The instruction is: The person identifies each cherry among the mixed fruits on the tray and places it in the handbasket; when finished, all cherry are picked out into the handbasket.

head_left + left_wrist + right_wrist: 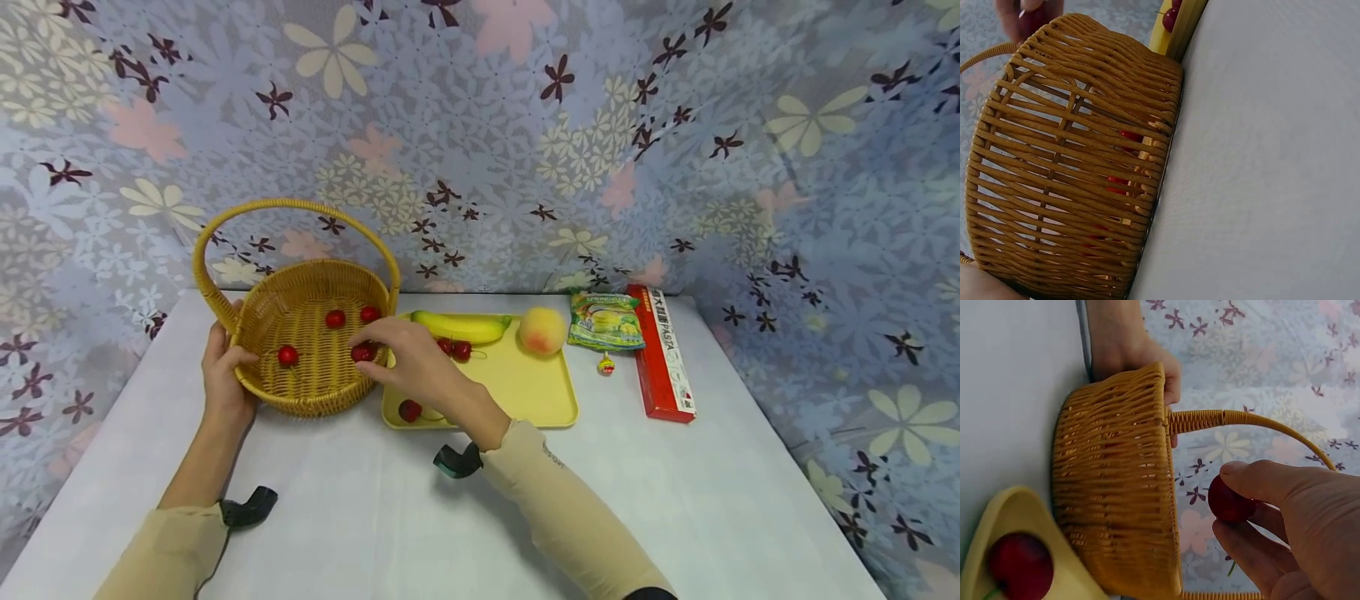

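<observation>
"Where can your right hand (412,358) pass?"
"From six o'clock, I have room over the front of the basket (300,404). Its handle (296,202) arches across twelve o'clock, with an opening beneath."
"What stands in your way?"
"My own left hand (227,379), gripping the basket at nine o'clock. At three, the tray (528,402) sits close beside it: a banana (472,328) lies at the tray's twelve, a peach (542,331) at two, a cherry (409,410) at eight. I could reach low at its five."

A white table (337,500) carries a basket (311,350), tray (517,392), packet (606,321), candy (606,364) and red box (663,354).
</observation>
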`<state>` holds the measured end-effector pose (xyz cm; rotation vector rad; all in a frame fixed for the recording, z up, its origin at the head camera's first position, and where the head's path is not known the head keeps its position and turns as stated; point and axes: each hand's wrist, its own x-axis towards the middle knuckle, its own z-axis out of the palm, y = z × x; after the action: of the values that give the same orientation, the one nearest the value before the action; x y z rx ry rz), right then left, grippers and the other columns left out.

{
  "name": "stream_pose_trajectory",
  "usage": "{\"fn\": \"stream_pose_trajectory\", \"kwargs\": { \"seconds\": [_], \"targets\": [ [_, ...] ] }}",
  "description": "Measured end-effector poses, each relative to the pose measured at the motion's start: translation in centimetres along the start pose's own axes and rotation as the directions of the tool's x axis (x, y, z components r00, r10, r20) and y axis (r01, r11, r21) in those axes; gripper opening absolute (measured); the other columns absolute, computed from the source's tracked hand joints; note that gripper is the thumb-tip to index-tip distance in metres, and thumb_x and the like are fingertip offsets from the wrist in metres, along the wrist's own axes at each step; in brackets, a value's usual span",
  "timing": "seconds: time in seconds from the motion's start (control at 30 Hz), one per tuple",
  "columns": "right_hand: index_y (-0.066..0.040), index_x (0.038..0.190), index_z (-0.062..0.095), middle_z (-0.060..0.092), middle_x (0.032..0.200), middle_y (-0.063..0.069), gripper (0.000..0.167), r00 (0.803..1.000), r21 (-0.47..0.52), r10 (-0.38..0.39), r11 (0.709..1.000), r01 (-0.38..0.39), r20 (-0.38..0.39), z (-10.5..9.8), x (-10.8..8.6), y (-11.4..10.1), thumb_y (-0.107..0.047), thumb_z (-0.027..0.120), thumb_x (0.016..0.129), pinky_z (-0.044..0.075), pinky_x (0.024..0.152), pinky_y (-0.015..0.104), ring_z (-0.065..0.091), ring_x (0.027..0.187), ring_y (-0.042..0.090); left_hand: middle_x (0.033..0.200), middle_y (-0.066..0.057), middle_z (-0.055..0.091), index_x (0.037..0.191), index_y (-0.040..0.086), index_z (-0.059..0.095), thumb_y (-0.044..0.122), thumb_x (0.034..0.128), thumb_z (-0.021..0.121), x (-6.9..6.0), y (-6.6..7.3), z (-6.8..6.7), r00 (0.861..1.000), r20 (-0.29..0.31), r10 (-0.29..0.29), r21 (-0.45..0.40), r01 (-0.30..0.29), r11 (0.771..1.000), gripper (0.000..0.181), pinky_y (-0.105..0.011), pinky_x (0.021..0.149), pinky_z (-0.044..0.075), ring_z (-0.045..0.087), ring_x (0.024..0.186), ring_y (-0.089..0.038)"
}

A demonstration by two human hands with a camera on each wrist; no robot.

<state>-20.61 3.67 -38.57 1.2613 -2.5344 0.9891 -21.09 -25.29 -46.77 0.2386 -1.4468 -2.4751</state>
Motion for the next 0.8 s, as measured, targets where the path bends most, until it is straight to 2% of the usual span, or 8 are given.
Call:
{"fn": "stream_pose_trajectory", "kwargs": {
  "seconds": [0.1,0.23,0.4,0.57,0.67,0.8],
  "targets": [
    [-0.008,0.125,0.073,0.075,0.122,0.005,0.029,1.000,-0.016,-0.006,1.000,0.007,0.015,0.1,1.2,-0.4,-0.017,0.077,0.097,0.051,0.097,0.030,0.067,0.112,0.019,0.166,-0.001,0.040,0.159,0.020,0.045,-0.016,0.0878,0.030,0.1,0.0,0.2,1.000,0.001,0.011,-0.002,-0.011,1.000,0.081,-0.025,0.118,0.034,0.035,0.151,-0.018],
    [-0.010,0.127,0.073,0.075,0.125,0.003,0.030,0.999,-0.024,0.008,1.000,-0.008,0.032,0.3,2.7,-0.6,-0.019,0.075,0.099,0.051,0.096,0.022,0.068,0.112,0.014,0.166,-0.001,0.039,0.160,0.020,0.045,-0.016,0.0874,0.030,0.1,0.0,0.2,1.000,0.003,0.008,-0.002,-0.008,1.000,0.082,-0.025,0.118,0.033,0.035,0.151,-0.018],
    [-0.010,0.135,0.068,0.073,0.133,0.004,0.037,0.998,-0.012,0.048,0.999,-0.048,0.038,0.8,3.2,-0.3,-0.020,0.074,0.100,0.051,0.100,0.023,0.069,0.118,0.015,0.166,0.000,0.040,0.159,0.020,0.045,-0.015,0.0878,0.030,-0.1,-0.2,0.2,1.000,-0.005,-0.003,0.001,0.003,1.000,0.082,-0.024,0.117,0.034,0.035,0.151,-0.018],
    [-0.011,0.136,0.069,0.072,0.135,0.004,0.038,0.995,-0.028,0.098,0.995,-0.098,0.022,0.9,1.8,0.5,-0.020,0.075,0.099,0.052,0.100,0.027,0.068,0.121,0.018,0.166,0.000,0.040,0.159,0.020,0.047,-0.016,0.0881,0.031,-0.1,-0.3,0.2,1.000,0.002,-0.003,-0.006,0.003,1.000,0.081,-0.024,0.117,0.035,0.035,0.150,-0.018],
    [-0.009,0.131,0.071,0.073,0.130,0.005,0.034,0.995,0.015,0.104,0.994,-0.104,0.004,0.5,0.3,0.9,-0.017,0.075,0.098,0.054,0.097,0.028,0.070,0.114,0.021,0.166,0.001,0.040,0.159,0.019,0.047,-0.016,0.0878,0.031,0.0,-0.4,0.2,1.000,0.009,0.008,-0.001,-0.008,1.000,0.081,-0.024,0.116,0.035,0.035,0.150,-0.018],
    [-0.007,0.127,0.072,0.074,0.125,0.009,0.030,0.995,0.080,0.102,0.992,-0.102,0.009,0.0,-1.4,1.5,-0.016,0.075,0.098,0.056,0.095,0.029,0.071,0.112,0.027,0.164,0.000,0.042,0.158,0.020,0.048,-0.016,0.0875,0.031,0.1,-0.3,0.1,1.000,-0.004,0.015,0.002,-0.015,1.000,0.080,-0.023,0.113,0.036,0.036,0.148,-0.017]
  ]
}}
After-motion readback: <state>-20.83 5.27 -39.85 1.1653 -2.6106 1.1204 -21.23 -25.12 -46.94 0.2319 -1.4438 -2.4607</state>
